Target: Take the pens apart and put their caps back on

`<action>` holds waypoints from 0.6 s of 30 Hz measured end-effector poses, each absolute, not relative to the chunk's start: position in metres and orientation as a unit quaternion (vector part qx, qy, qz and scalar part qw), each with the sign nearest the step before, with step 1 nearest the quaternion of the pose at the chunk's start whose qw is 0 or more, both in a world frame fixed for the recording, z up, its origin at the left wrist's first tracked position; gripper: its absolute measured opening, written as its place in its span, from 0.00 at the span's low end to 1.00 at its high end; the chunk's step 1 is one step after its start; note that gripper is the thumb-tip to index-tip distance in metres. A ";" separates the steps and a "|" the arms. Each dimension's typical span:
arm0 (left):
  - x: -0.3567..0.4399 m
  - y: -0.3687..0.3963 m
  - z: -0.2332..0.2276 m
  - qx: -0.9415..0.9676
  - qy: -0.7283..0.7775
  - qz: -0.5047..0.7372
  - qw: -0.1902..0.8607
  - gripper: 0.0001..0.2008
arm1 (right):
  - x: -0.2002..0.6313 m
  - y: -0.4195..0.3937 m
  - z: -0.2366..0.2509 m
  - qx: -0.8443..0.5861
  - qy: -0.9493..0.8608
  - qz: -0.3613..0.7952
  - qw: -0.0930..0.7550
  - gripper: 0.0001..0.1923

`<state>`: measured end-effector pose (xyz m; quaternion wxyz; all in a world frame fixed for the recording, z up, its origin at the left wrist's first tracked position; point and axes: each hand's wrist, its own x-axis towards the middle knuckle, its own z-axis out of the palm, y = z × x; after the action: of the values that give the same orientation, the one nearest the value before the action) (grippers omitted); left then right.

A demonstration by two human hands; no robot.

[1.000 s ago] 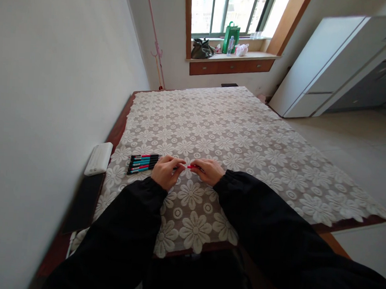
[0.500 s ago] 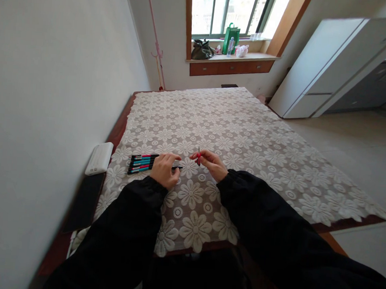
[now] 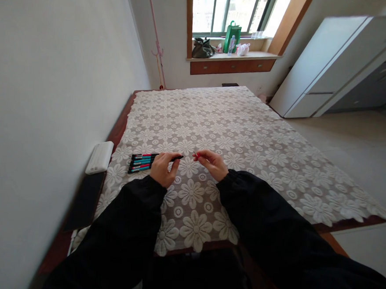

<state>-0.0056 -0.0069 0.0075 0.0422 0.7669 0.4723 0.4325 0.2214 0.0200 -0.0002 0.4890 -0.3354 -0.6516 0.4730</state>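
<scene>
Black pen part [image 3: 178,158] (slim, rodlike) between fingertips of left hand [image 3: 162,169], small red piece [image 3: 198,155] likewise in right hand [image 3: 214,164].

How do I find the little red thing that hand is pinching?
Look for the big table under the flowery cloth. At its near end, the right hand pinches the small red piece. It's held alone and red, while the left hand holds a black object and the pens lie side by side.
</scene>
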 end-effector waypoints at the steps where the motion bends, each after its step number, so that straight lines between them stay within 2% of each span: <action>1: -0.005 -0.009 0.009 0.764 0.463 0.448 0.039 0.09 | 0.222 0.020 0.001 -0.350 -0.668 0.443 0.484 0.15; 6: -0.004 -0.016 0.016 0.759 0.436 0.483 0.024 0.08 | 0.221 0.018 0.005 -0.375 -0.726 0.359 0.452 0.10; 18: -0.006 -0.022 0.021 0.746 0.415 0.521 0.005 0.08 | 0.219 0.018 0.003 -0.369 -0.740 0.328 0.457 0.08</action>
<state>-0.0057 -0.0215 0.0209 0.0052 0.7457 0.4147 0.5214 0.2191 0.0176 0.0028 0.4568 -0.3695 -0.7398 0.3280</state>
